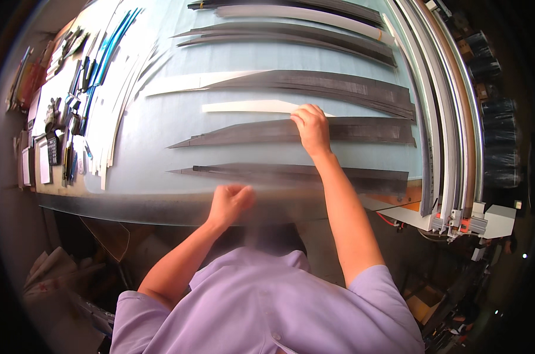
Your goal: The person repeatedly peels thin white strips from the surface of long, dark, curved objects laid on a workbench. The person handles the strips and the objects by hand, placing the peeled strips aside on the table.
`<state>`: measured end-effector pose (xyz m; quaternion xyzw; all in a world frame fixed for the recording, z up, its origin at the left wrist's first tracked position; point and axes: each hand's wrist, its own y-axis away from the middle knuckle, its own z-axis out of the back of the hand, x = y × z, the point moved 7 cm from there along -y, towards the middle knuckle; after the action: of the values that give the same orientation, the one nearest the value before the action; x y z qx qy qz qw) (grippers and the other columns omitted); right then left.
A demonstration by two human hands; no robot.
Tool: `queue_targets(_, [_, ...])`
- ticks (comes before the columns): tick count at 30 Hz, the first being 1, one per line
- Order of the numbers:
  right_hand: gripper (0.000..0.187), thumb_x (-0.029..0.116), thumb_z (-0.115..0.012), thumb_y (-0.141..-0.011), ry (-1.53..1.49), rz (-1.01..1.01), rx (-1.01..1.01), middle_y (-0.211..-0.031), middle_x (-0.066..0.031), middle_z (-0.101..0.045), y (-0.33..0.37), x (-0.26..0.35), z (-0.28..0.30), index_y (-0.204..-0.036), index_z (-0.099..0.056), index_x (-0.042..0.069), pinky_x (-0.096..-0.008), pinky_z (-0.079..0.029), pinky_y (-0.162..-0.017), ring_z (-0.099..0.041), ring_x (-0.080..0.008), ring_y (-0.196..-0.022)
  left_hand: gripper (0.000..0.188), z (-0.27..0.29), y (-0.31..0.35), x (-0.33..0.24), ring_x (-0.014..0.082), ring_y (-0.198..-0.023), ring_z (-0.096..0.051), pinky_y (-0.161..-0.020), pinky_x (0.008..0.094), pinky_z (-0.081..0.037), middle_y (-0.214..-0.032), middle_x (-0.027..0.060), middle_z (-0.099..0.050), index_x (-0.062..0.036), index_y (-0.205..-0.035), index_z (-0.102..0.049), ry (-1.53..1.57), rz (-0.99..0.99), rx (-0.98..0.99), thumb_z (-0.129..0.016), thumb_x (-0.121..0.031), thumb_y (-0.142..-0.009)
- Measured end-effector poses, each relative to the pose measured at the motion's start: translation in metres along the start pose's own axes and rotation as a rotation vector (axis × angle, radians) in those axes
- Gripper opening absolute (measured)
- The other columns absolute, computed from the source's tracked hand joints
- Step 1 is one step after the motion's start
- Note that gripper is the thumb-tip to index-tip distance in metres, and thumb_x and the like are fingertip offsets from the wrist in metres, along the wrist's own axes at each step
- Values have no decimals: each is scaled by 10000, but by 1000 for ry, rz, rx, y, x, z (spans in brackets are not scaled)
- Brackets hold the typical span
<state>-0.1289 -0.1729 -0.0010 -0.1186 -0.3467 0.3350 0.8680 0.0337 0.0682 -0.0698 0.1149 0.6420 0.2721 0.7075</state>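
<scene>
My right hand (pixel 312 127) reaches out over the glass-topped table with its fingers pinched together at a long, narrow white strip (pixel 247 107). The strip tapers and shows on both sides of the hand. Just nearer than it lies a dark grey tapered panel (pixel 238 133). My left hand (pixel 231 202) is curled closed above the table's front edge; what it holds, if anything, is hidden. Beyond that hand, a second dark panel (pixel 303 173) lies along the front of the table, with a small black piece (pixel 204 169) at its left part.
Farther back lie more dark panels (pixel 344 88) and a white tapered piece (pixel 314 19). Pens, blue tools, rulers and a calculator (pixel 53 150) crowd the table's left side. Long metal rails (pixel 450 112) run along the right side. The table's dark front edge (pixel 120 207) curves before me.
</scene>
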Motion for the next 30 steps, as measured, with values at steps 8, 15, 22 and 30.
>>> queue_targets(8, [68, 27, -629, -820, 204, 124, 313, -949, -143, -619, -34, -21, -59, -856, -674, -9, -441, -541, -875, -613, -328, -946, 470, 55, -120, -114, 347, -1323, -547, -1169, 428, -381, -1399, 166, -622, -1, -1405, -556, -993, -658, -356, -617, -159, -967])
queue_targets(15, [58, 24, -701, -835, 146, 92, 273, -958, -110, -614, -30, -11, -59, -879, -665, 10, -425, -527, -837, -609, -331, -952, 588, 18, -129, -113, 357, -1328, -542, -1179, 444, -369, -1409, 238, -588, 22, -1465, -457, -927, -473, -233, -644, -184, -947])
queue_targets(22, [86, -9, -602, -839, 328, 158, -168, -944, -87, -620, -41, 7, -19, -889, -649, 43, -412, -507, -849, -610, -293, -929, 626, 46, -50, -126, 416, -1438, -394, -1166, 490, -351, -1582, 206, -396, -40, -1487, -477, -767, -774, -748, -673, -104, -896])
queue_targets(30, [137, 2, -704, -827, 102, 175, -151, -792, -50, -615, -3, 114, 34, -945, -689, 70, -392, -442, -840, -580, -269, -780, 870, 28, 46, -1, 361, -1542, -232, -1246, 504, -197, -1666, 163, -263, -26, -1581, -306, -1022, -450, -144, -719, -364, -894])
